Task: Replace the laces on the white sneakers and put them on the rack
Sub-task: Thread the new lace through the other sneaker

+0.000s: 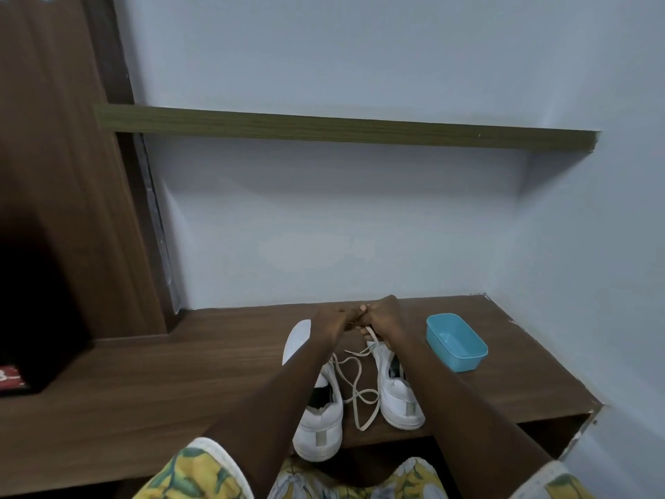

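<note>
Lace (355, 390) trails in loops between the left sneaker (320, 430) and right sneaker (399, 405), lower centre of the frame, on the wooden bench (180, 372). Its upper end rises to the left hand (333, 320) and right hand (383, 318), which are pressed together above the toes, both pinching it. Blue tub (456, 342) sits to the right.

Home room: wooden wardrobe (54, 174), wall shelf (342, 129), low wooden counter (180, 372).

I can read no words or numbers here. The red object (10, 378) on my left carries white marks, too blurred to read.
</note>
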Demonstrator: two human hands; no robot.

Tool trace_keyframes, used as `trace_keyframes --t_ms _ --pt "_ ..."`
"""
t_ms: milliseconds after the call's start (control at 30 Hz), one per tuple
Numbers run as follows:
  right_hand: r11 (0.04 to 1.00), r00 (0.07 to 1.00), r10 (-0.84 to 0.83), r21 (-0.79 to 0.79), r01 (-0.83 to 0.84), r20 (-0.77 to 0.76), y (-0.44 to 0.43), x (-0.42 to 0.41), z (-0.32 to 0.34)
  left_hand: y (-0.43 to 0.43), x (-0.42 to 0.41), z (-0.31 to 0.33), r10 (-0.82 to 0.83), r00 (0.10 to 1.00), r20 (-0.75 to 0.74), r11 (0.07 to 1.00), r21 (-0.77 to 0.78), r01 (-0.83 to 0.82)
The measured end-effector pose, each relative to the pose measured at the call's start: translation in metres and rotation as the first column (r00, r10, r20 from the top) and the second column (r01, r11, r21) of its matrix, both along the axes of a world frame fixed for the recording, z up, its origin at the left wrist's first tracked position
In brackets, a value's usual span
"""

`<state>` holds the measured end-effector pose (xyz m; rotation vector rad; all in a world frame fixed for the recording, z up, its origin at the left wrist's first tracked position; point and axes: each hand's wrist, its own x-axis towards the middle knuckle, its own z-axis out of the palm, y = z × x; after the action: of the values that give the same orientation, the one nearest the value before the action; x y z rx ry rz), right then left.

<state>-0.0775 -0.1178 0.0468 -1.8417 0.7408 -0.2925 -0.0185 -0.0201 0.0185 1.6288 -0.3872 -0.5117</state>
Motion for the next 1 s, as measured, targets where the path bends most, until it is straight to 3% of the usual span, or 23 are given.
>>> trace_keyframes --t_ms 133,267,367,433,500,567,633,733,867,1000 --pt "0.971 0.982 0.098 -0.201 -0.131 -0.163 0.001 -0.003 -0.002 0.005 0.004 -0.007 -0.112 0.988 -0.108 0.987 0.101 0.123" --pt "0.956 0.965 0.151 -0.218 -0.198 -0.213 0.004 -0.003 -0.008 0.007 0.008 -0.011 -0.083 0.995 -0.054 0.978 0.186 0.092" --pt "0.980 0.974 0.159 -0.093 -0.176 -0.159 0.008 -0.006 -0.008 0.007 0.001 -0.010 -0.120 0.934 -0.337 0.990 -0.116 0.085" --pt "0.987 0.978 0.152 -0.025 -0.157 -0.142 0.005 -0.005 -0.009 0.007 -0.001 -0.007 -0.122 0.863 -0.490 0.942 -0.332 -0.055" --pt "0.990 0.978 0.143 0.010 -0.143 -0.155 0.002 -0.007 -0.010 0.007 0.005 -0.008 -0.085 0.806 -0.586 0.898 -0.396 -0.194" --pt "0.971 0.982 0.158 0.195 -0.136 -0.100 -0.001 -0.009 -0.013 0.008 0.008 -0.014 -0.084 0.826 -0.557 0.928 -0.346 -0.140" --pt "0.922 0.993 0.114 0.374 -0.098 -0.020 -0.002 -0.010 -0.014 0.010 0.004 -0.020 -0.153 0.867 -0.475 0.973 -0.224 0.050" --pt "0.864 0.999 -0.011 0.503 -0.017 0.053 0.002 -0.010 -0.012 0.011 -0.006 -0.028 -0.258 0.920 -0.296 0.966 -0.063 0.251" --pt "0.849 0.989 -0.125 0.523 0.066 0.078 0.005 -0.007 -0.011 0.007 -0.012 -0.028 -0.128 0.986 -0.105 0.992 -0.034 0.125" --pt "0.832 0.981 -0.144 0.553 0.050 0.128 0.007 -0.007 -0.004 0.004 -0.013 -0.028 -0.111 0.990 0.085 0.982 0.161 0.096"
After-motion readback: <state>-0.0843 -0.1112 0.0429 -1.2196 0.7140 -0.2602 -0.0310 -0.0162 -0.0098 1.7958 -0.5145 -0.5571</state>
